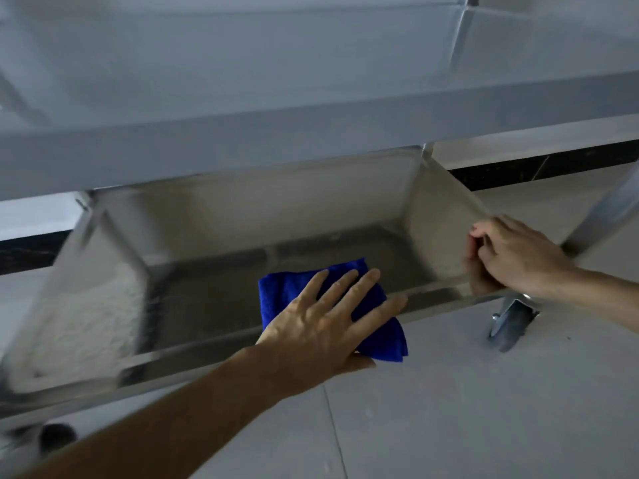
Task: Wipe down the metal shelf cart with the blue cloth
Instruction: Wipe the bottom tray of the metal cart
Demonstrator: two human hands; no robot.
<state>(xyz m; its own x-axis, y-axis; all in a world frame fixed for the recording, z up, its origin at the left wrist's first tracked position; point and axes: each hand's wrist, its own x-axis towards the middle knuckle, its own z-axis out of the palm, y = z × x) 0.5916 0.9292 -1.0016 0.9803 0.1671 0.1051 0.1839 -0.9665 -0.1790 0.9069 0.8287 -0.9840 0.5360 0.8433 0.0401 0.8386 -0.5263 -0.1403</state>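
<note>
The blue cloth (276,292) is being pressed flat-fingered by the left hand (321,326); the cart's lower shelf (446,219) rim is being gripped by the right hand (511,257).

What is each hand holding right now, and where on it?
The right hand grips the bottom shelf at its right front corner rim. The left hand holds nothing; its straight fingers press the blue cloth flat.
</note>
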